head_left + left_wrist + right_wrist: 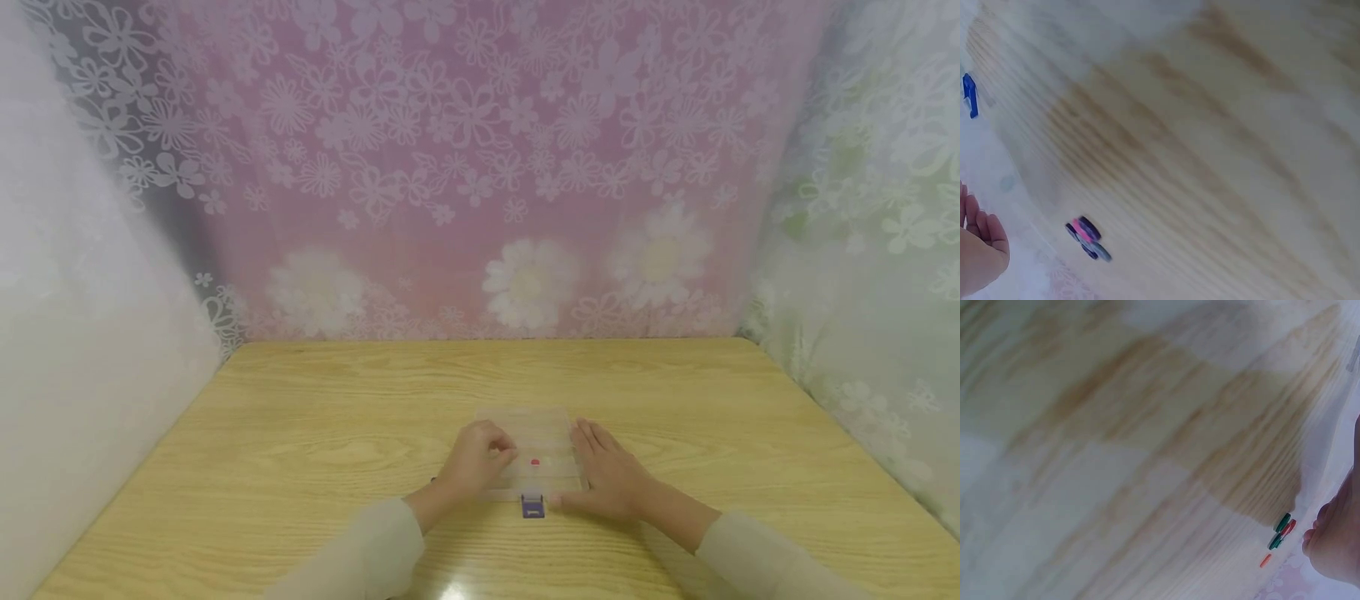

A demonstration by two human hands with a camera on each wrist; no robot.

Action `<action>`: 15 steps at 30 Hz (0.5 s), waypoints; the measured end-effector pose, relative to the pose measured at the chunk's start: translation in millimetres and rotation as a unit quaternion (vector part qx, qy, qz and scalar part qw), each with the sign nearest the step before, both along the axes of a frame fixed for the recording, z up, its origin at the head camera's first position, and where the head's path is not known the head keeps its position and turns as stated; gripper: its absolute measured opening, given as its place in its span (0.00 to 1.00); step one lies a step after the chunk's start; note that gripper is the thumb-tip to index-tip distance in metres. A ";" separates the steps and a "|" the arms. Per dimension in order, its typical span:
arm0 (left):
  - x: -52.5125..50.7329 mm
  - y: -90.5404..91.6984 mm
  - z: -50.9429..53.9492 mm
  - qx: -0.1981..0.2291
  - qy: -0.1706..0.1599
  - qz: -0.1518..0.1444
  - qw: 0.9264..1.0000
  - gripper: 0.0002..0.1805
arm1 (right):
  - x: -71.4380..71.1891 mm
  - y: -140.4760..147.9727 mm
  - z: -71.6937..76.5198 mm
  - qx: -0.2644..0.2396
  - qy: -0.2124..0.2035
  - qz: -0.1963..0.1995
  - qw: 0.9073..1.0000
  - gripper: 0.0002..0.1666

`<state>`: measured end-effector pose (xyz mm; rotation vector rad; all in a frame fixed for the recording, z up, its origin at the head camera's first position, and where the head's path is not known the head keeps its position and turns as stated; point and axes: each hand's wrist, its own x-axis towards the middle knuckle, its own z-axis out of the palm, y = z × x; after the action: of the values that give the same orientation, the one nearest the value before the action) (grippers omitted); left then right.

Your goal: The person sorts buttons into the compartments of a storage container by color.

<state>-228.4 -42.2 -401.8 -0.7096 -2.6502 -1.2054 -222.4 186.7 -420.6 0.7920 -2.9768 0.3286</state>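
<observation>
A clear plastic box [536, 425] with compartments lies on the table, with a purple latch [532, 506] at its near edge. A small red piece [535, 462] shows within the box's outline. Over the box's left part is my left hand [472, 458], fingers bent and thumb near the forefinger; whether something tiny is between their tips cannot be made out. My right hand [611, 475] lies along the box's right side, fingers extended, thumb near the latch. In the left wrist view the latch shows blue at the left edge, and the left hand [982, 250] is partly cut off.
Small dark, grey and pink pieces [1087, 237] lie clustered on the table near the left hand. By the right hand are green and red pieces [1282, 531] and an orange one [1265, 560]. The wooden table [337, 392] meets flowered curtains [480, 167] at its back and sides.
</observation>
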 end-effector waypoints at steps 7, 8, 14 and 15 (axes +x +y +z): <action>2.2 -13.5 0.4 0.007 -0.005 -0.005 1.000 0.03 | 0.1 -0.3 -0.3 0.003 0.007 -0.001 1.000 0.64; 2.8 -15.3 1.1 0.007 -0.005 -0.007 1.000 0.04 | 0.1 -0.4 -0.3 0.004 0.008 0.000 1.000 0.64; 4.4 -26.2 1.2 0.006 -0.011 -0.016 1.000 0.04 | 0.8 -0.1 0.5 0.004 0.009 0.006 1.000 0.63; 4.2 -28.0 0.4 0.006 -0.012 -0.016 1.000 0.04 | 0.9 0.0 0.4 0.003 0.010 0.008 1.000 0.63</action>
<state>-224.2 -70.3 -401.4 -0.7439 -2.6583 -1.2453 -221.5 186.7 -420.3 0.8139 -2.9567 0.3109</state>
